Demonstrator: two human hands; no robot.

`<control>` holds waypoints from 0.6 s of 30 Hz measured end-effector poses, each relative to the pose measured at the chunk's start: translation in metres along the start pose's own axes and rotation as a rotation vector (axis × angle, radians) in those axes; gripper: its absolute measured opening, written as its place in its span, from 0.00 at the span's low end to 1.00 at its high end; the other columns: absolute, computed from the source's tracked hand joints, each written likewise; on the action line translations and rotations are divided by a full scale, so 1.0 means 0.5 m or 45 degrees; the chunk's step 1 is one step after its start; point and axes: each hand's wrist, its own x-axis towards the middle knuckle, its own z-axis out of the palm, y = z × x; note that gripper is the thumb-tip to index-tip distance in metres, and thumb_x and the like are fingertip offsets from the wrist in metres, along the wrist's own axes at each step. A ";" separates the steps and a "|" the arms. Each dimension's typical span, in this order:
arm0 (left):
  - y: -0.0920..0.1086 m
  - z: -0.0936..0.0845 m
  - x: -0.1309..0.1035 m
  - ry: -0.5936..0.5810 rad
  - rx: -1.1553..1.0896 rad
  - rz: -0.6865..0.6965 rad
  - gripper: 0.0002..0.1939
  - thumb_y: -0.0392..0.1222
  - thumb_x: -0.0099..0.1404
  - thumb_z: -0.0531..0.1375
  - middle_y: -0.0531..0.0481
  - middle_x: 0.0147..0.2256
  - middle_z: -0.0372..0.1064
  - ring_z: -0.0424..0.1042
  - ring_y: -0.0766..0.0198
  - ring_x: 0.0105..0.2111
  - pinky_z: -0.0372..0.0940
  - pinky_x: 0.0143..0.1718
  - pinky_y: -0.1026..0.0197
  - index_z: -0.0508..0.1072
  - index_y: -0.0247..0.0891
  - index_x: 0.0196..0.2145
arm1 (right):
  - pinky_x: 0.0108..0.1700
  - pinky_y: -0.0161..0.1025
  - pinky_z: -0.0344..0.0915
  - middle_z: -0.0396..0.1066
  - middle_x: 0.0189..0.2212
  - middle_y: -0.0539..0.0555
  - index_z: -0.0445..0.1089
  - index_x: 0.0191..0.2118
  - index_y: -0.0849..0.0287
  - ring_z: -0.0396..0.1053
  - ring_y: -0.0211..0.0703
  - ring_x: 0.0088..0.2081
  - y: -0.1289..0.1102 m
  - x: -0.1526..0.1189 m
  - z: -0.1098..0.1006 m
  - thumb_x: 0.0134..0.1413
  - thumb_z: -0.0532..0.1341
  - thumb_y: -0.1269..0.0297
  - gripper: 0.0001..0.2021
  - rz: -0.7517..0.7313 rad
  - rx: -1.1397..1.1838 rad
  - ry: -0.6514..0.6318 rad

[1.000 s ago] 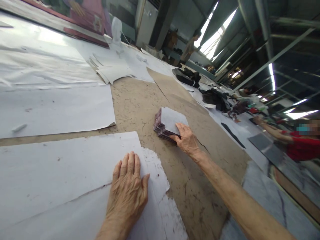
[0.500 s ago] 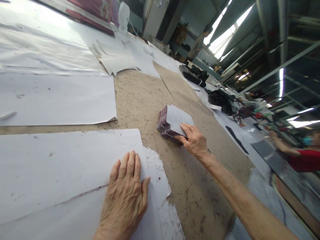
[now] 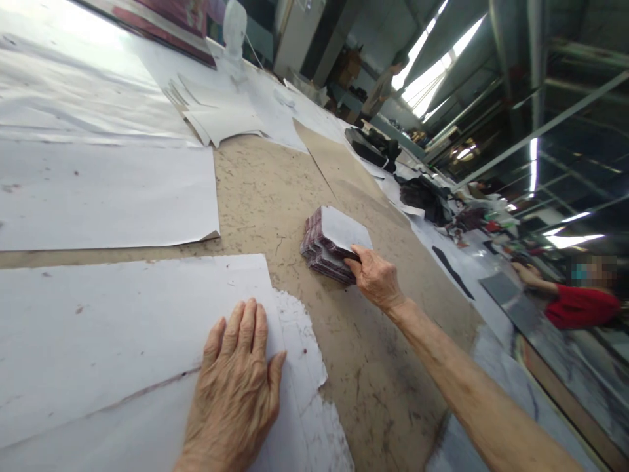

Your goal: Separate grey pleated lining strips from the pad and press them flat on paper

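My left hand [image 3: 236, 380] lies flat, palm down, on a large white sheet [image 3: 122, 314] with a dark streak across it. The sheet's right edge is ragged, with torn white layers [image 3: 299, 347] beside my thumb. To the right, my right hand [image 3: 377, 275] pinches the near corner of the top piece on a stack of cut pieces [image 3: 327, 252]. These pieces have pale grey-white tops and dark maroon edges. At that corner the top piece stands slightly apart from those beneath. The stack rests on brown board [image 3: 265, 190].
Another white sheet [image 3: 108, 196] lies farther back, with loose paper pieces [image 3: 221, 121] beyond it. Dark cloth-like heaps [image 3: 425, 196] and a black strip [image 3: 453, 272] are on the right side. A person in a red top [image 3: 582, 305] is at the far right; another person [image 3: 381, 92] stands behind.
The right fingers have closed at the stack's near corner, and the top piece's edge is raised there. My left hand stays flat on the sheet. The whole view has shifted slightly.
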 end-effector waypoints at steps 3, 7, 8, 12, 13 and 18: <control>-0.003 0.000 0.001 0.002 -0.018 -0.002 0.31 0.45 0.62 0.47 0.35 0.60 0.47 0.46 0.49 0.60 0.41 0.59 0.45 0.53 0.24 0.59 | 0.39 0.39 0.66 0.72 0.38 0.62 0.67 0.43 0.64 0.71 0.47 0.38 0.001 0.004 -0.006 0.57 0.50 0.57 0.17 0.029 0.057 -0.016; -0.004 0.001 0.002 0.023 -0.041 -0.003 0.31 0.45 0.62 0.48 0.35 0.60 0.47 0.48 0.48 0.60 0.41 0.59 0.45 0.54 0.25 0.59 | 0.31 0.37 0.64 0.73 0.30 0.59 0.67 0.42 0.63 0.70 0.44 0.28 0.005 0.011 -0.021 0.55 0.51 0.57 0.16 0.175 0.130 0.030; -0.004 0.001 0.002 0.036 -0.049 0.003 0.30 0.45 0.62 0.48 0.34 0.60 0.48 0.48 0.48 0.59 0.41 0.59 0.45 0.54 0.25 0.58 | 0.30 0.36 0.63 0.72 0.27 0.57 0.66 0.42 0.63 0.69 0.43 0.25 0.008 0.013 -0.026 0.55 0.51 0.56 0.16 0.223 0.152 0.047; -0.005 0.002 0.001 0.121 -0.084 0.038 0.30 0.45 0.61 0.48 0.32 0.58 0.51 0.51 0.46 0.58 0.43 0.58 0.44 0.57 0.23 0.57 | 0.27 0.35 0.61 0.69 0.20 0.51 0.66 0.40 0.62 0.66 0.39 0.21 0.022 0.026 -0.051 0.53 0.53 0.56 0.15 0.396 0.260 0.116; -0.005 0.004 0.000 0.147 -0.092 0.044 0.30 0.44 0.60 0.49 0.31 0.58 0.52 0.52 0.46 0.58 0.43 0.58 0.44 0.57 0.23 0.56 | 0.27 0.34 0.61 0.69 0.21 0.51 0.66 0.39 0.61 0.65 0.39 0.21 0.025 0.031 -0.057 0.52 0.54 0.56 0.14 0.433 0.286 0.137; -0.011 0.021 -0.002 0.257 -0.139 0.079 0.32 0.44 0.59 0.50 0.29 0.57 0.53 0.54 0.44 0.56 0.45 0.57 0.42 0.54 0.23 0.57 | 0.29 0.36 0.61 0.69 0.22 0.51 0.67 0.33 0.60 0.64 0.40 0.23 0.048 0.058 -0.089 0.49 0.54 0.55 0.13 0.613 0.421 0.259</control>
